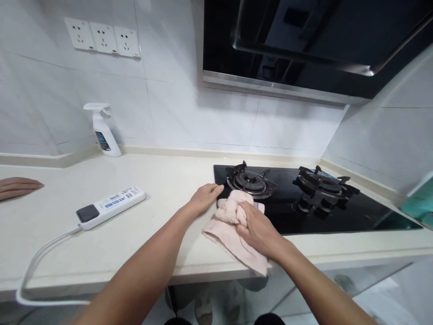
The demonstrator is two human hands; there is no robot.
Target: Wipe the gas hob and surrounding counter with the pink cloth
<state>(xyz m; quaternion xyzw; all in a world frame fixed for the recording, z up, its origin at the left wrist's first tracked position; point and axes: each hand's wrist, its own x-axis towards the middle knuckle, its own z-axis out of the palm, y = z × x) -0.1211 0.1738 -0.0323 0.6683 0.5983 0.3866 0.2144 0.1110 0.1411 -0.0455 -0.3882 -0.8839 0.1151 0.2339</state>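
Observation:
A pale pink towel lies bunched over the front left corner of the black gas cooktop, and its loose end drapes over the counter's front edge. My right hand is closed on the bunched part and presses it down. Just left of the towel, my left hand rests flat on the counter with nothing in it, its fingertips at the cooktop's left edge. Behind the towel stands the left burner with its pan support. The right burner is farther along the glass.
A white power strip with a cable lies on the light countertop. A white spray bottle stands by the wall. Another person's hand rests at the far left. A black range hood overhangs the cooktop.

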